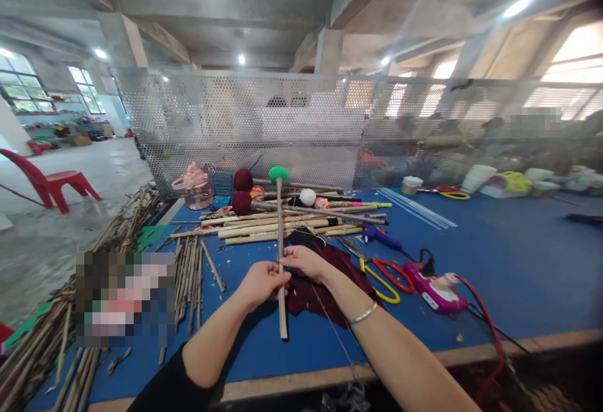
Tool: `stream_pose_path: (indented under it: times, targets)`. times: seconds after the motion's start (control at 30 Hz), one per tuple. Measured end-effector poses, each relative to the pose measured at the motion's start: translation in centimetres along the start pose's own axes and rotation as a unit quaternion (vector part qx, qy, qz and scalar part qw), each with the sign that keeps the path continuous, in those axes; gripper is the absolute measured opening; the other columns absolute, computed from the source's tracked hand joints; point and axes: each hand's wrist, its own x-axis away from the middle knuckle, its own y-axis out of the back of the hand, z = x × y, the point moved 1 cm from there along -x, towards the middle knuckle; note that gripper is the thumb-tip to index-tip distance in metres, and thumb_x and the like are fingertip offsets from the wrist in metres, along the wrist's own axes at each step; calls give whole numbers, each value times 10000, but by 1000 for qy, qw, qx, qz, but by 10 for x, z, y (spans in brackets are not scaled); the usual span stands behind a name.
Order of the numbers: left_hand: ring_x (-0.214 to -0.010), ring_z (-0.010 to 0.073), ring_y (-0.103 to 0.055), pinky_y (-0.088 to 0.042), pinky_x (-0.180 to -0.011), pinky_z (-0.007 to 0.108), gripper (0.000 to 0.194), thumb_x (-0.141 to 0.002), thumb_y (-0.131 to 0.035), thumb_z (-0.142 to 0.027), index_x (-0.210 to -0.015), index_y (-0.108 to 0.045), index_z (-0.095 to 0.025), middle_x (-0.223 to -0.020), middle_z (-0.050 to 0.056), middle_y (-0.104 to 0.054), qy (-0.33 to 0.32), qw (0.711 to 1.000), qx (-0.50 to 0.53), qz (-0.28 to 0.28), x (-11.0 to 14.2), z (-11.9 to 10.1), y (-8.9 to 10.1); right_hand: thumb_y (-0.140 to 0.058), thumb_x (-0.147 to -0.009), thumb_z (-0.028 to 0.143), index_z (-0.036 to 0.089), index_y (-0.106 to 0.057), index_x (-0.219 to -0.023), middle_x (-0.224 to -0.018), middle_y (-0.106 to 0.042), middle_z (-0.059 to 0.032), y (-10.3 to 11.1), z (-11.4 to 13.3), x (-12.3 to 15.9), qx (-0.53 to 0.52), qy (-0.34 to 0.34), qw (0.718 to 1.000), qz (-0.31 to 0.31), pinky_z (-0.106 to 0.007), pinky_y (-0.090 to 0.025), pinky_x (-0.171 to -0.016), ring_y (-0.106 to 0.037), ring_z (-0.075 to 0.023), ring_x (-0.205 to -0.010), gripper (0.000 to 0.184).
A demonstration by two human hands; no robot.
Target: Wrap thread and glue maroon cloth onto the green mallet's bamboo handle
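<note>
Both of my hands hold one long wooden stick [281, 227] with a round green head [278, 174] at its far end, like a mallet. It points away from me, its pale lower end toward the table's front edge. My left hand [258, 283] pinches the lower part of the shaft. Just above it, my right hand [305, 262] closes its fingers round the shaft. Dark red cloth [330, 280] lies under and beside my right hand. A thin string [332, 321] runs from there toward the front edge.
Scissors [389, 280], a blue glue gun [380, 236] and a pink power strip [436, 289] lie on the right. Bamboo sticks [268, 227] and dark red balls [242, 203] are behind. Twigs [188, 280] and a pink-lidded jar [195, 189] stand left. A perforated metal screen [245, 120] backs the table.
</note>
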Motion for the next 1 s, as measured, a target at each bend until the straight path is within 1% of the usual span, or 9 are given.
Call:
stream_pose_path:
  times: [0.1,0.23,0.3,0.47,0.67,0.73,0.8,0.9,1.0]
  targets:
    - [-622,120,-617,-428,-526,199,315,-619,-675,-361,-792,-549,-129,-759,67,-654,36,996,72,48,2,-3,-1,-706,-623,350,132,-518,-791,-521,-498,80,5,1,3,-13,-11,999,35,-186,-76,-334,-217,6,-320,333]
    - [-698,145,-639,-457,-572,223,314,-647,-646,-305,-887,-549,-127,-839,103,-667,56,989,108,81,5,-5,-3,-703,-628,349,126,-520,-784,-569,-537,49,6,0,4,-11,6,999,51,-180,-104,-352,-279,-1,-357,328]
    - [-671,142,-634,-452,-552,223,321,-655,-645,-340,-881,-545,-135,-808,85,-664,53,992,91,65,3,-2,-2,-702,-627,353,121,-523,-766,-531,-512,58,4,-1,2,-3,13,999,42,-183,-104,-355,-280,-5,-358,324]
    - [-450,87,-522,-417,-471,207,388,-535,-742,-414,-663,-496,-142,-509,-34,-547,-20,999,4,-48,-5,6,5,-702,-622,353,115,-538,-750,-408,-362,113,4,-2,-1,17,12,1000,16,-201,-63,-348,-190,-6,-324,316]
    - [-603,102,-610,-452,-549,191,335,-609,-708,-374,-782,-576,-120,-741,60,-659,43,990,120,53,1,-6,3,-670,-662,376,129,-553,-852,-483,-437,91,5,0,2,-40,-11,998,40,-193,-61,-338,-188,-2,-317,333]
    - [-637,115,-624,-463,-573,205,349,-624,-695,-374,-835,-582,-121,-774,73,-664,59,986,133,76,4,-9,2,-678,-654,381,122,-551,-799,-501,-469,73,3,1,3,-39,-8,998,45,-191,-76,-342,-225,-2,-323,323]
    - [-599,112,-611,-456,-548,210,353,-621,-694,-394,-812,-571,-124,-729,52,-651,50,992,97,68,4,-7,2,-698,-631,380,117,-538,-721,-497,-487,60,1,1,3,-20,-2,999,34,-188,-102,-349,-265,-5,-337,321]
    - [-468,71,-530,-415,-481,190,361,-575,-728,-401,-696,-529,-125,-563,-19,-570,6,1000,22,11,0,0,3,-728,-596,362,110,-528,-677,-479,-489,61,-1,1,2,16,10,1000,1,-182,-121,-355,-271,-3,-350,332]
    - [-515,75,-556,-428,-513,185,354,-575,-742,-371,-723,-539,-122,-602,-4,-590,12,998,56,7,-2,2,2,-708,-624,371,115,-536,-732,-496,-495,70,1,1,2,2,8,1000,4,-184,-94,-340,-226,5,-325,327]
